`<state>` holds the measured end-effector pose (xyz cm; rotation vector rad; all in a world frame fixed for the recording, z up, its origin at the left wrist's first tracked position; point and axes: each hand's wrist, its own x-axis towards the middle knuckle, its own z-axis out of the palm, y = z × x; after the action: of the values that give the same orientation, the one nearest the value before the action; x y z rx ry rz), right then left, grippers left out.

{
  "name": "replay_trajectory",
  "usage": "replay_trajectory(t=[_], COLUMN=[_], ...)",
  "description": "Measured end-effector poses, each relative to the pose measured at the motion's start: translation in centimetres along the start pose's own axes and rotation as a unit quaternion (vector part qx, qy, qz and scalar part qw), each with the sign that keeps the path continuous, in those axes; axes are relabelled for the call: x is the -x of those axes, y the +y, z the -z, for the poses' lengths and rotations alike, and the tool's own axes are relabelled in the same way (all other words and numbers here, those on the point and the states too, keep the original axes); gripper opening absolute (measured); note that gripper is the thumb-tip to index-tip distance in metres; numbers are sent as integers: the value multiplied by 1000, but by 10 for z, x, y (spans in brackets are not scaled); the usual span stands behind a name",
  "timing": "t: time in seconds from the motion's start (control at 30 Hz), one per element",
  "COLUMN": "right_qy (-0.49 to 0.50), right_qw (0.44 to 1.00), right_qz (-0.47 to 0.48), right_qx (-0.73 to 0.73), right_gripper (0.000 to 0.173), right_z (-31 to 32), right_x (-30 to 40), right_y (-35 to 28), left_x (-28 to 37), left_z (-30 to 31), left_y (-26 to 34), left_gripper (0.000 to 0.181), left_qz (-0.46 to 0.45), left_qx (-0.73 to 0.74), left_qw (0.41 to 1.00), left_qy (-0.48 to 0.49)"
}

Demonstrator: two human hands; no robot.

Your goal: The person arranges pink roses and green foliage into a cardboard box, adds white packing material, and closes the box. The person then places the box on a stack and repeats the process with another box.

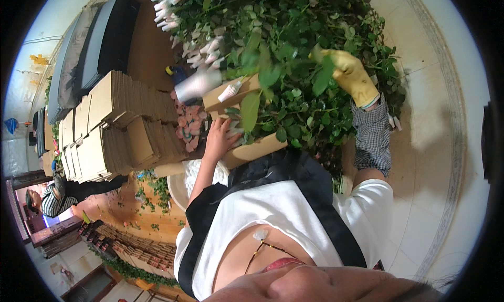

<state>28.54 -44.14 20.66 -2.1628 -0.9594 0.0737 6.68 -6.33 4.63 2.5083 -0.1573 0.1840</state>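
My left hand (218, 138), bare, curls over white-sleeved flower heads (235, 133) in an open cardboard wrap (256, 149). Another sleeved bud (230, 91) lies on the wrap's far flap. My right hand (354, 75), in a yellow rubber glove, pinches the stem end of a leafy flower stem (269, 71). That stem stretches leftward above the wrap, and its white-sleeved head (199, 85) is blurred by motion. Under and beyond the glove spreads a thick heap of leafy stems (295, 22), with more white-sleeved heads (210, 50) along its left side.
Stacked flat cardboard sheets (118, 124) stand left, beside a pile of pinkish petals (191, 122). A tub (177, 187) with white material sits by my left elbow. Farther left, a person (59, 195) in a striped top is near boxed rows (138, 250). Leaves litter the floor (122, 207).
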Motion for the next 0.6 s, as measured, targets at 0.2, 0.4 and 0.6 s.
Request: replay_trajectory(t=[0.2, 0.4, 0.6], right_qy=[-29, 123, 144], right_qw=[983, 959, 972], right_qz=[-88, -73, -181], right_qx=[158, 245, 48], right_gripper=[29, 14, 30], right_z=[-158, -189, -255], right_x=[49, 65, 99], right_y=[30, 41, 105], left_x=[9, -7, -21], left_z=[-9, 6, 7], left_y=[-12, 2, 1], left_gripper=[63, 47, 59], left_qz=[24, -37, -47], left_qx=[-4, -193, -70], left_qw=[999, 979, 995], left_qy=[-27, -46, -60])
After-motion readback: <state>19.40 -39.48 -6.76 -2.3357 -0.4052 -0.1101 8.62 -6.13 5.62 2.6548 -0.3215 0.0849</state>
